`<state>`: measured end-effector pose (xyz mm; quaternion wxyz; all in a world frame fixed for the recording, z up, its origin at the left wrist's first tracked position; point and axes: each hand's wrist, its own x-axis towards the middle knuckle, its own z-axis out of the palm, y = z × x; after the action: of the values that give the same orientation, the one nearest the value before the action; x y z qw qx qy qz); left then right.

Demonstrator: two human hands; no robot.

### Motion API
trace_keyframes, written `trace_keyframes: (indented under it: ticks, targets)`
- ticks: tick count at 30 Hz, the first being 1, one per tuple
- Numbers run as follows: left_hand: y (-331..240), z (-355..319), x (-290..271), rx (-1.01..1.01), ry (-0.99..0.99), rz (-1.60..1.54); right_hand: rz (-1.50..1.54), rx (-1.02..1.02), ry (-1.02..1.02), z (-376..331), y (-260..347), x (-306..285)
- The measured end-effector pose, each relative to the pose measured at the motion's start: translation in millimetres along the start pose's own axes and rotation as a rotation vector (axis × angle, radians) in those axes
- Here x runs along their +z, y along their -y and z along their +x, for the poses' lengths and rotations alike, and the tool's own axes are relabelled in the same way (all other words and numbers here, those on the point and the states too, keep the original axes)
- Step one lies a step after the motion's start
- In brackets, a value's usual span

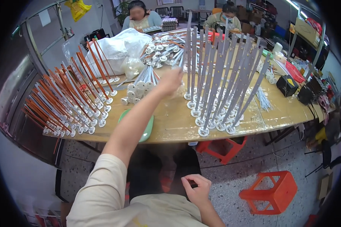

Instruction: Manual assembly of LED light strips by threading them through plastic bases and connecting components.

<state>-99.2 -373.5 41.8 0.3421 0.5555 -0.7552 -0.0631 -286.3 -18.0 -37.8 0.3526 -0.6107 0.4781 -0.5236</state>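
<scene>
My left hand (pixel 170 81) reaches over the middle of the table, blurred by motion, its fingers closed. It appears to grip a long grey strip that rises from it beside the standing ones; a whitish blur shows under the fingers. To its right stand several grey strips (pixel 218 73), upright or leaning, on round white bases (pixel 203 131). White round-based pieces (pixel 140 87) lie bundled just left of the hand. Under my left forearm sits a green tray (pixel 147 128), partly covered. My right hand (pixel 198 187) is curled near my lap, with nothing visible in it.
Orange-and-white strips (pixel 70 89) stand densely on the table's left. Behind lie a white plastic bag (pixel 111 51) and a pile of strips (pixel 165 53). Thin white pieces (pixel 263 99) and a black box (pixel 287 85) are at right. Two people sit opposite. Red stools (pixel 274 193) stand below.
</scene>
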Motion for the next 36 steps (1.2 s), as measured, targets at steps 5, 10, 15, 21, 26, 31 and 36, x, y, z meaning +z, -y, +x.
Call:
trace_keyframes:
  ticks: [5,10,15,21,26,31,36]
  targets:
    - [-65,-69,-84,0.019,-0.203,-0.534,-0.130,-0.382,-0.243,20,22,4]
    - [-122,-216,-103,-0.277,0.035,-1.374,-0.018,-0.581,-0.249,44,60,26]
    - [-146,-293,-99,-0.472,-0.073,-1.690,-0.017,-0.721,-0.078,25,79,31]
    - [-149,-324,-112,-0.585,0.064,-1.872,-0.088,-0.723,0.000,-3,72,37]
    - [-134,-338,-109,-0.532,0.068,-1.936,-0.062,-0.695,0.089,-2,74,39]
    - [-124,-348,-110,-0.426,0.011,-1.809,0.002,-0.664,0.215,6,77,41]
    - [-105,-357,-119,-0.393,0.008,-1.612,-0.100,-0.631,0.285,7,79,51]
